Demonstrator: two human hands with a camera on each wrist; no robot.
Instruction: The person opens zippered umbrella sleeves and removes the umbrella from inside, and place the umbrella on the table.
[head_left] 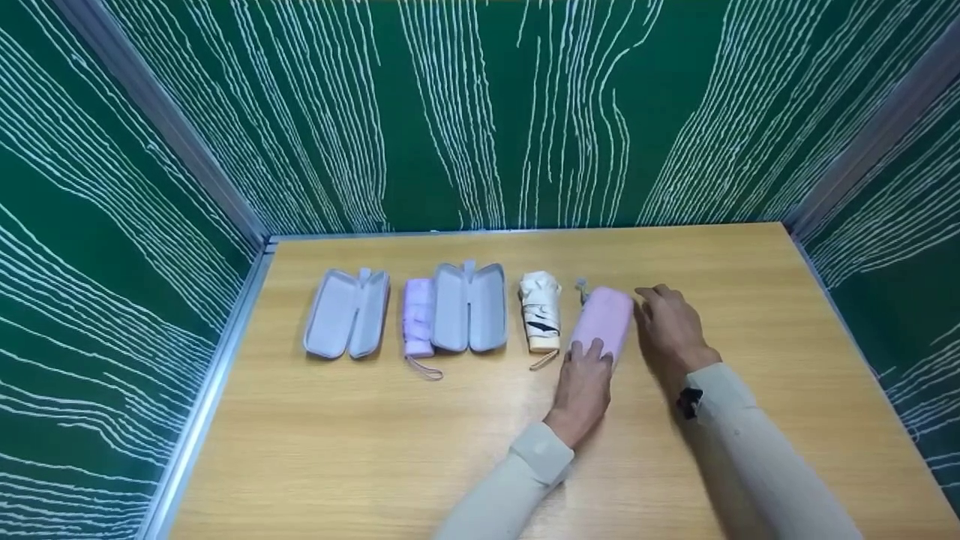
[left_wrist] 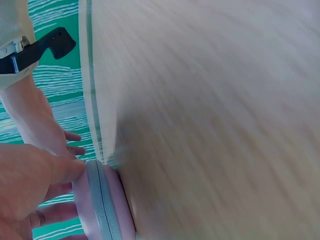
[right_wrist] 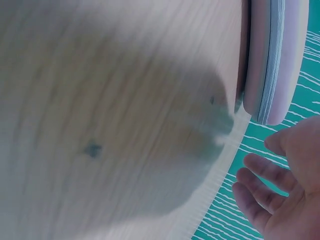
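Note:
A closed pink zip case (head_left: 604, 319) lies on the table. My left hand (head_left: 583, 382) holds its near end, fingers over the top. In the left wrist view the thumb of my left hand (left_wrist: 30, 185) is at the case's grey zip seam (left_wrist: 101, 200). My right hand (head_left: 671, 322) is just right of the case, apart from it. The right wrist view shows my right hand (right_wrist: 295, 185) with loosely bent fingers and nothing in them, below the end of the pink case (right_wrist: 270, 65). A white folded umbrella (head_left: 540, 311) with dark marks lies left of the case.
Farther left, an open grey-lined case (head_left: 470, 307) lies against a purple folded umbrella (head_left: 418, 319). Another open case (head_left: 346, 313) is at the left end of the row. A small tag (head_left: 582, 285) is beside the pink case. Green panels with white lines (head_left: 442, 112) surround the wooden table (head_left: 360, 442).

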